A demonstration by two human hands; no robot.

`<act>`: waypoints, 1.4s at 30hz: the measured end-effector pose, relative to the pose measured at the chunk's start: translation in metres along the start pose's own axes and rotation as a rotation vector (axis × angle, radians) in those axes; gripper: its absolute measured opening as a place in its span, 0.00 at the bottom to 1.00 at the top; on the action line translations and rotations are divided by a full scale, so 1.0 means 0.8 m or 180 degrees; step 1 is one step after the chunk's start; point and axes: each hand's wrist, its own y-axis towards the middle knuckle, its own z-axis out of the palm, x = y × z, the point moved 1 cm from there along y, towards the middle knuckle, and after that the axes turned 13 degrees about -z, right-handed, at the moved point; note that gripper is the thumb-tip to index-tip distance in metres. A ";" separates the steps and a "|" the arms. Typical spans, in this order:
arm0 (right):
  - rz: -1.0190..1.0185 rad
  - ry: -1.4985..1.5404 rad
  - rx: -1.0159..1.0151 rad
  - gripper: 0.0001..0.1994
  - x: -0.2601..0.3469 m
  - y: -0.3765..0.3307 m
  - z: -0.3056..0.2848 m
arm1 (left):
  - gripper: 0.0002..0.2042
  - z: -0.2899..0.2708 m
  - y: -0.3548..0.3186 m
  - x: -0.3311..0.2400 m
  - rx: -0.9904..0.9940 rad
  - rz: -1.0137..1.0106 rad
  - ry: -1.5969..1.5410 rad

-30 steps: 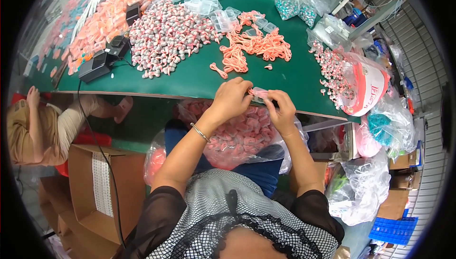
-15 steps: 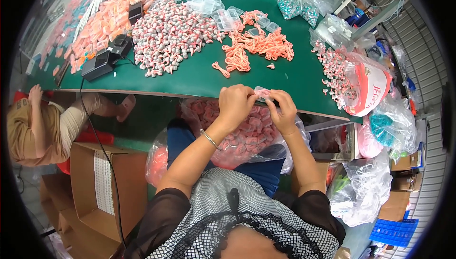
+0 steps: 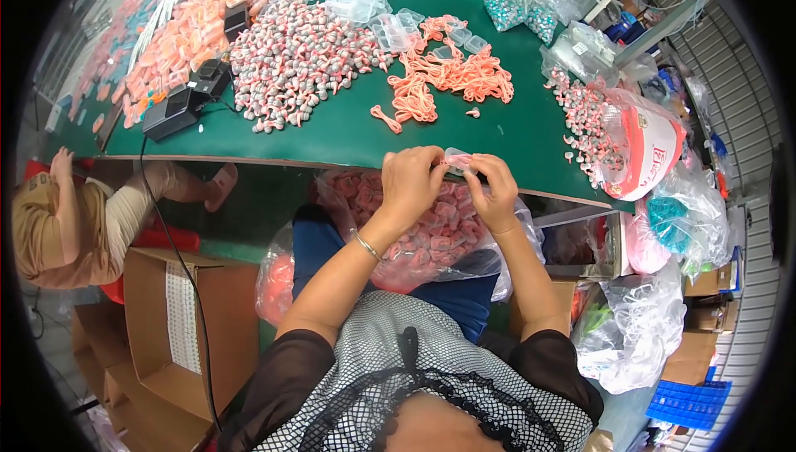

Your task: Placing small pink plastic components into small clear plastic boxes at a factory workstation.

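Note:
Over the front edge of the green table, my left hand (image 3: 410,182) and my right hand (image 3: 495,193) pinch a small clear plastic case (image 3: 455,158) between them. Something pink shows inside the case; its exact form is too small to tell. The left hand's fingers are curled at the case's left end, and the right thumb and fingers close on its right end. Beyond the hands, a pile of bundled orange-pink cords (image 3: 448,75) lies on the table, with one bundle (image 3: 386,120) apart from it. A single small grey-and-pink plug-shaped piece (image 3: 473,113) sits nearby.
Below my hands, a clear bag of filled pink cases (image 3: 431,236) rests at my lap. A heap of grey-and-pink plug-shaped pieces (image 3: 298,62), clear cases (image 3: 356,8) and a black device (image 3: 174,112) occupy the table (image 3: 332,141). Left are another person (image 3: 66,228) and a cardboard box (image 3: 224,319).
The case has tilted slightly between my fingers, and its clear part shows more. Both hands stay at nearly the same place, still pinching it.

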 end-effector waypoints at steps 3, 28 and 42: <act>-0.0018 0.0003 -0.0047 0.10 0.002 0.002 0.001 | 0.05 0.005 0.004 0.004 0.0086 -0.0194 -0.0201; -0.0033 0.0007 -0.0185 0.11 -0.002 -0.007 0.006 | 0.06 0.017 0.001 -0.005 -0.0285 -0.0343 0.0051; -0.0018 0.0002 -0.0208 0.10 -0.002 -0.010 0.010 | 0.14 0.021 -0.002 0.000 0.0188 -0.0829 -0.0795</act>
